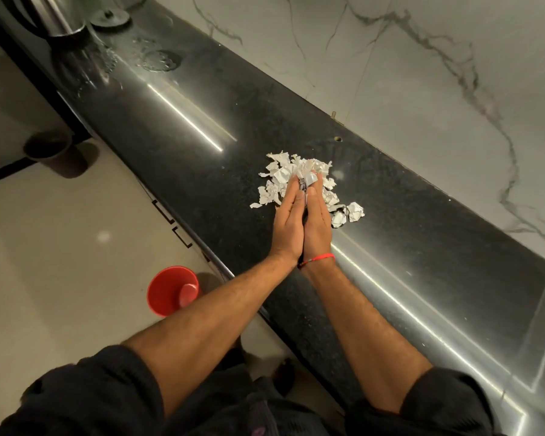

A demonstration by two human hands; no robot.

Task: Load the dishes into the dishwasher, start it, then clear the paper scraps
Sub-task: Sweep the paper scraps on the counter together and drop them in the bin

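A heap of crumpled white paper scraps (280,171) lies on the black stone counter (233,121), near the marble wall. My left hand (288,221) and my right hand (317,221) are pressed palm to palm over the heap, fingers straight. Some scraps are squeezed between the fingertips. More crumpled scraps (350,212) lie loose just right of my right hand, and others spread to the left of my left hand. The dishwasher and dishes are out of view.
A red bin (170,291) stands on the pale floor below the counter edge. A dark cup-shaped container (48,146) stands on the floor further left. A metal vessel (63,23) and a round lid (110,18) sit at the counter's far end, beside wet patches.
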